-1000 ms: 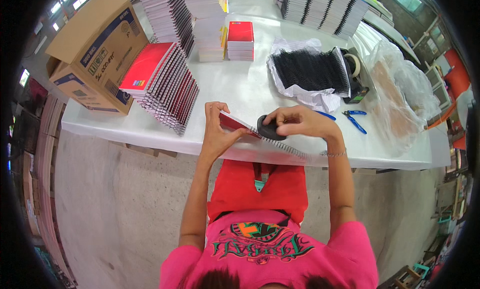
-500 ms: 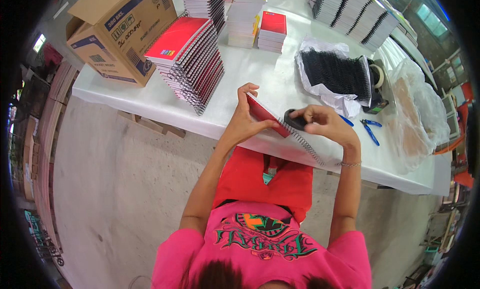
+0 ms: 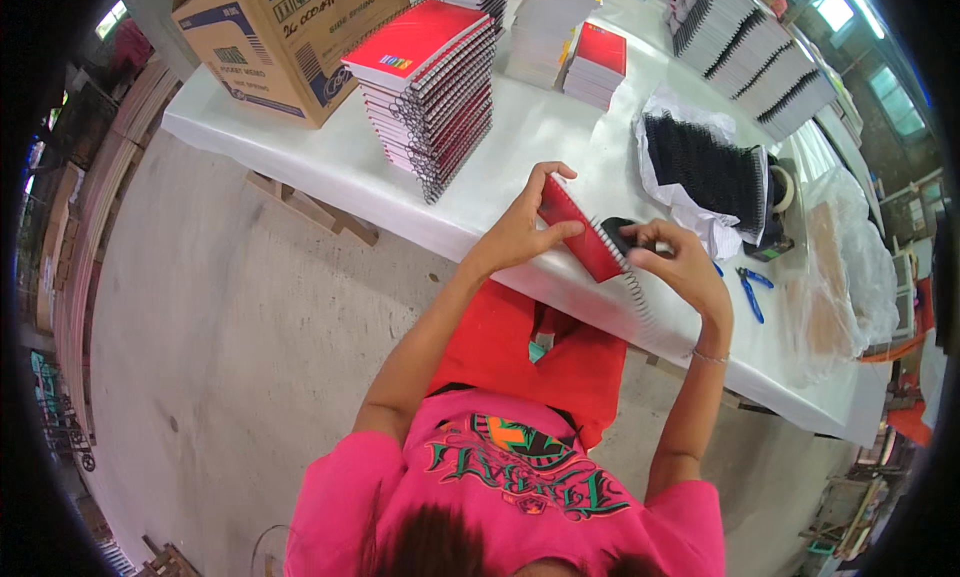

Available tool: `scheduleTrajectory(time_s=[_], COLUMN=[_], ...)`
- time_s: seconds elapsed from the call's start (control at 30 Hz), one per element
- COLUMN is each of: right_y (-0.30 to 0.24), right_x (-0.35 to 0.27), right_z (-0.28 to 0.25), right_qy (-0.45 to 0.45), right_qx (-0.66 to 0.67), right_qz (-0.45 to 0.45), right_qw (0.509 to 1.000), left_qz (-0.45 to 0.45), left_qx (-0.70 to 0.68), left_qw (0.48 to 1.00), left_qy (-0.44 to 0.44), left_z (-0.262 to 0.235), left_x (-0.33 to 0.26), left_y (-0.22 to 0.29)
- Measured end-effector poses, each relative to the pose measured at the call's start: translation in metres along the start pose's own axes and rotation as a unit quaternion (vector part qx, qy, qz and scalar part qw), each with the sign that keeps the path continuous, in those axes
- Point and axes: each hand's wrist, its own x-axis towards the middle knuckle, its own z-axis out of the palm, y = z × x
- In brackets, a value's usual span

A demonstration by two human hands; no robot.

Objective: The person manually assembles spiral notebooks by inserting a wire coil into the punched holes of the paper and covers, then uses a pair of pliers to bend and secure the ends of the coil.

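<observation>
My left hand (image 3: 528,225) grips a small red-covered notebook (image 3: 588,239) over the table's front edge, thumb across its cover and fingers behind. A wire coil (image 3: 639,299) runs through part of the notebook's right edge, and its loose tail hangs below the lower corner. Against that edge, my right hand (image 3: 676,265) holds a black rounded piece (image 3: 616,233) between thumb and fingers; its exact kind is unclear. Left of my hands stands a tall stack of coil-bound red notebooks (image 3: 428,87). To the right, black coils (image 3: 705,172) lie heaped on white paper.
A cardboard box (image 3: 290,47) stands at the table's left. Unbound red-covered booklets (image 3: 597,67) are stacked behind, with coil-bound stacks (image 3: 755,57) at the far right. Blue-handled pliers (image 3: 752,293), a tape roll (image 3: 783,190) and a clear plastic bag (image 3: 840,262) lie on the right.
The whole scene has shifted rightward in view. The notebook is tipped so more of its cover shows, and the coil's loose tail looks shorter. Both hands keep their holds.
</observation>
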Motion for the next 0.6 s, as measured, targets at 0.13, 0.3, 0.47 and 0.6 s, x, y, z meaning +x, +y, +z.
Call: scheduleTrajectory(time_s=[0.13,0.3,0.47,0.6], right_y=[0.008,0.000,-0.003,0.015], right_x=[0.011,0.021,0.010,0.024], right_z=[0.003,0.006,0.009,0.000], right_qy=[0.099,0.068,0.092,0.152], right_qx=[0.113,-0.239,-0.070,-0.148], right_qz=[-0.029,-0.013,-0.021,-0.058], right_qw=[0.988,0.969,0.993,0.975], left_qz=[0.053,-0.015,-0.020,-0.032], left_qx=[0.006,-0.094,-0.129,-0.158], left_qw=[0.998,0.994,0.989,0.983], left_qy=[0.017,-0.047,-0.070,-0.090], left_z=[0.005,0.001,0.002,0.003], left_x=[-0.002,0.001,0.000,0.006], left_y=[-0.006,-0.010,-0.017,-0.014])
